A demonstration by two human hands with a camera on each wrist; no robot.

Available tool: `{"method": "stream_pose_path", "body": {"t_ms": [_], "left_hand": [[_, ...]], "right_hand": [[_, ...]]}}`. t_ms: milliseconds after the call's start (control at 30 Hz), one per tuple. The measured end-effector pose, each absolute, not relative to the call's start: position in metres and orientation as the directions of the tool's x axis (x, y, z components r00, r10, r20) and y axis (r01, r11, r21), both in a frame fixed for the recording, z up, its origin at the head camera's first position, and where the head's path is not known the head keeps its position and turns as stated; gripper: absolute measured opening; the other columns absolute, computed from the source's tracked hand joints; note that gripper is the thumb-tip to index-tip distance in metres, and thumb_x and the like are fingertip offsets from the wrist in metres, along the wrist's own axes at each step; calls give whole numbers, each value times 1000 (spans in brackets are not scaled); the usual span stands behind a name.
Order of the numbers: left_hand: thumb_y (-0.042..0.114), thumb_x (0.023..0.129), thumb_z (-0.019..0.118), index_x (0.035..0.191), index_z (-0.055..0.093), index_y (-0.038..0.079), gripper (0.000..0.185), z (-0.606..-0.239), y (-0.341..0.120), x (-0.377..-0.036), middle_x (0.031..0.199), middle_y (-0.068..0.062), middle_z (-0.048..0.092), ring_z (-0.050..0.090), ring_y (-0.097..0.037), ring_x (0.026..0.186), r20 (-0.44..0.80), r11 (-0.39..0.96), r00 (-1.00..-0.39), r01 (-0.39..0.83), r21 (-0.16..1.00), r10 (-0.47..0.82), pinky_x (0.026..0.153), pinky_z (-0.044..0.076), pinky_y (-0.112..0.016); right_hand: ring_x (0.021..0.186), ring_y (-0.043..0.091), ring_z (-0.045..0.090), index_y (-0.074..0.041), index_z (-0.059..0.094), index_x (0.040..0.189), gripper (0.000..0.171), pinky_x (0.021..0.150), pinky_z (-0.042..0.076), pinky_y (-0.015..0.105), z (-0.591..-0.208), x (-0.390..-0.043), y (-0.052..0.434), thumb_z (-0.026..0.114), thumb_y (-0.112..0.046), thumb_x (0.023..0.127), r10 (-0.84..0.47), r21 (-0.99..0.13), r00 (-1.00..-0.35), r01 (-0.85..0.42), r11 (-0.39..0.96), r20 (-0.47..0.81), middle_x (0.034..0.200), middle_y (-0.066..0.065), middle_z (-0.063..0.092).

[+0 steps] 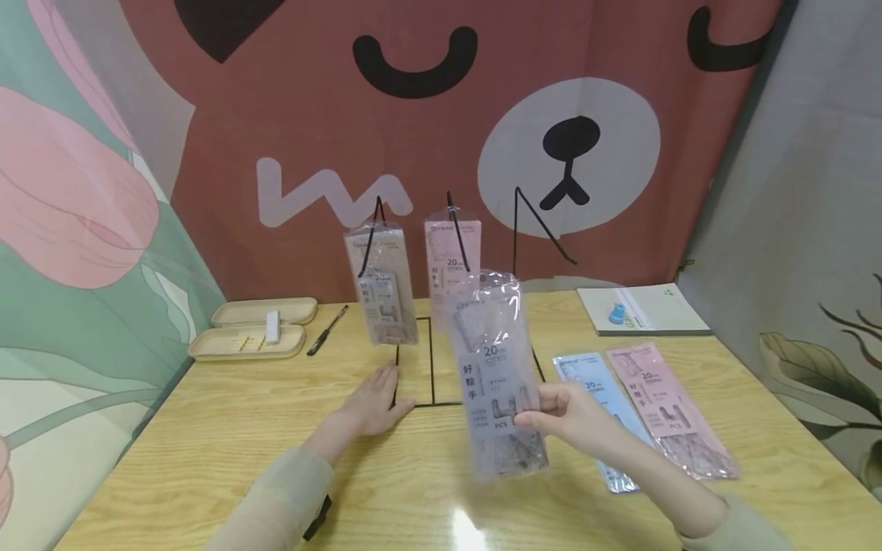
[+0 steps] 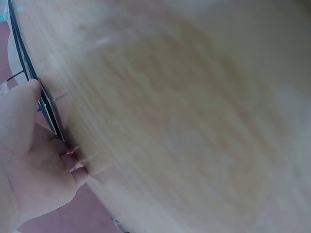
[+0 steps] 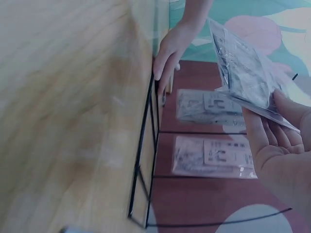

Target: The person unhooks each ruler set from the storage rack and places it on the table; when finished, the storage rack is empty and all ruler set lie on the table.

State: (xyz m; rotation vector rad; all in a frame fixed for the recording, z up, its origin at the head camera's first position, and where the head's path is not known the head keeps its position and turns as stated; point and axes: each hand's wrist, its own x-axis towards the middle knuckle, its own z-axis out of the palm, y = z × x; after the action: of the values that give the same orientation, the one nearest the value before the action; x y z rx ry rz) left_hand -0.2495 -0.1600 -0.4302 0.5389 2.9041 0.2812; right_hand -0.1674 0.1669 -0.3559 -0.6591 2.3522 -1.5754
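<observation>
Near the surface's (image 1: 207,428) middle, the left hand (image 1: 375,402) lies flat, steadying the rack (image 1: 513,229), while the right hand (image 1: 572,413) pinches a packet (image 1: 492,360) upright; its top hole should align squarely with the free right hook.

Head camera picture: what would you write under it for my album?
A right hand lifts a clear packet toward a black wire rack while the left hand steadies its base.

A makeshift recording booth: printed cartoon-bear and tulip cloths (image 1: 427,115) curtain a wooden table (image 1: 207,428) holding a wire display rack (image 1: 441,306) of packaged goods.
</observation>
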Motion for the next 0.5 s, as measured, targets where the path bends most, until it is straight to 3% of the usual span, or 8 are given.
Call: {"method": "stream_pose_path", "body": {"t_ms": [133, 300, 367, 500], "left_hand": [[47, 99, 37, 148, 16, -5, 75, -428, -159, -248, 156, -22, 14, 15, -36, 145, -138, 914, -918, 336, 230, 372, 119, 17, -47], [48, 99, 36, 148, 15, -5, 74, -428, -158, -247, 156, -22, 14, 15, -36, 145, -144, 913, -915, 340, 228, 376, 119, 17, -47], [47, 99, 36, 148, 16, -5, 74, -429, -158, -247, 156, -22, 14, 15, -36, 145, -143, 910, -914, 343, 232, 381, 119, 18, -47], [47, 99, 36, 148, 16, -6, 74, -429, -156, -247, 156, -22, 14, 14, -36, 145, -138, 906, -912, 347, 243, 386, 119, 17, -47]], "right_hand": [[96, 12, 68, 4, 57, 122, 43, 85, 56, 37, -363, -161, 186, 63, -23, 89, -447, -926, -894, -183, 331, 17, 114, 21, 66], [101, 29, 66, 7, 49, 129, 52, 84, 55, 45, -368, -157, 217, 61, -27, 91, -270, -891, -961, -68, 450, -63, 114, 25, 65], [102, 33, 65, 5, 51, 128, 51, 82, 55, 47, -367, -155, 231, 60, -31, 92, -194, -845, -978, -39, 533, -77, 113, 23, 66], [97, 28, 66, 3, 59, 119, 44, 76, 54, 45, -360, -154, 268, 55, -34, 95, -118, -797, -990, -9, 604, -79, 110, 18, 69]]}}
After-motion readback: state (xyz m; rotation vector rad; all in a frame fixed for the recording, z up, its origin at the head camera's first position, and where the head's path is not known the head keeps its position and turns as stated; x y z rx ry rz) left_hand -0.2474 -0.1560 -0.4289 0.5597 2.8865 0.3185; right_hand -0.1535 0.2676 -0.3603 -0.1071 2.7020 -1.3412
